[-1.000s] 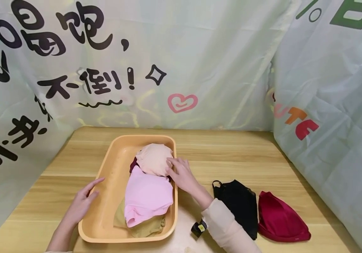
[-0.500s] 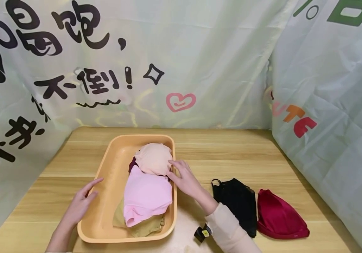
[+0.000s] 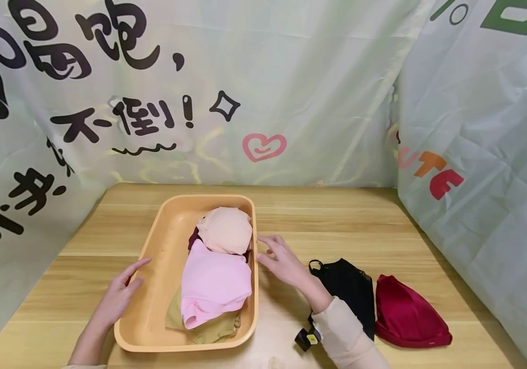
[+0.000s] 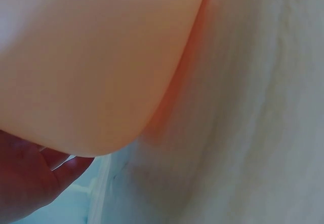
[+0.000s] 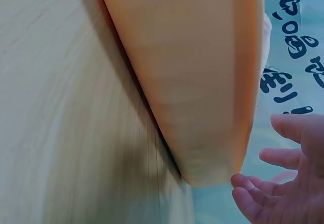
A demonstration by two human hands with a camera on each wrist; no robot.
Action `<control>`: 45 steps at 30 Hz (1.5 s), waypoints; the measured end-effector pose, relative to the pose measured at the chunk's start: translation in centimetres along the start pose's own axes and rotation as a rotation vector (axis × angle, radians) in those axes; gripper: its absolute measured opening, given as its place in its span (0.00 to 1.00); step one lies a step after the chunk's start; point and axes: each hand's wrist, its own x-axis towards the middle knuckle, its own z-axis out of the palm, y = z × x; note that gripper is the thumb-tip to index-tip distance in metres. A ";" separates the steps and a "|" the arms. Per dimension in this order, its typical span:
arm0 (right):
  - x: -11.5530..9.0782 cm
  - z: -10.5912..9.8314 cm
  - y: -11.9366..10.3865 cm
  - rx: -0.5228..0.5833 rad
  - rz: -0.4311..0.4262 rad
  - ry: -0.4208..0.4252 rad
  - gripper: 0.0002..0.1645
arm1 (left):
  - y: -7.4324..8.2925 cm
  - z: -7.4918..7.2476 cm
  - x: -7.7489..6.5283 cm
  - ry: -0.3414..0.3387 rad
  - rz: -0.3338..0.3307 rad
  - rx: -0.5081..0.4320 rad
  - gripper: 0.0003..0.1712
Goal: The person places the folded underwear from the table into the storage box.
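Observation:
A peach-orange tray [image 3: 150, 307] holds folded garments along its right half. A rounded pale-peach garment [image 3: 225, 229] lies at the far end, over a dark maroon piece [image 3: 193, 238]. Nearer lies a pink garment [image 3: 216, 284], partly covering an olive one [image 3: 212, 335]. My left hand [image 3: 117, 294] rests at the tray's left rim with fingers extended. Just outside the right rim is my right hand [image 3: 283, 261], thumb and fingers spread, holding nothing. The right wrist view shows these fingers [image 5: 283, 158] close to the tray's outer wall [image 5: 192, 82].
Right of the tray lie a black garment [image 3: 351, 287] with a thin strap and a shiny dark-red, cup-shaped one [image 3: 408, 315]. A small black device [image 3: 307, 339] sits at the right wrist. Printed fabric [image 3: 318, 92] hangs behind and beside the wooden table [image 3: 328, 210].
My right hand has drawn back to the right, from the pale-peach garment to outside the tray's rim. My left hand and the garments look the same.

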 end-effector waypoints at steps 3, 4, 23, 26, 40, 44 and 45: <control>-0.1 -0.1 0.3 -0.021 0.000 0.009 0.26 | 0.1 0.0 -0.1 -0.008 -0.017 0.012 0.20; -0.2 -0.1 0.3 -0.025 0.004 0.009 0.26 | 0.1 0.0 -0.1 -0.009 -0.021 0.015 0.20; -1.7 -0.8 1.6 -0.065 0.113 0.009 0.27 | 0.1 0.0 0.1 -0.008 0.013 0.015 0.20; -2.0 -0.9 1.8 -0.049 0.125 0.006 0.27 | 0.2 0.0 0.1 -0.003 0.005 0.020 0.20; -2.6 -1.5 3.0 -0.095 0.141 -0.001 0.25 | 0.2 0.0 0.0 -0.003 -0.005 0.025 0.20; -2.8 -1.7 3.4 -0.117 0.159 -0.010 0.25 | 0.1 0.0 -0.1 -0.004 -0.001 0.024 0.19; -2.8 -1.8 3.5 -0.119 0.162 -0.011 0.25 | 0.1 0.0 0.0 -0.005 -0.001 0.024 0.19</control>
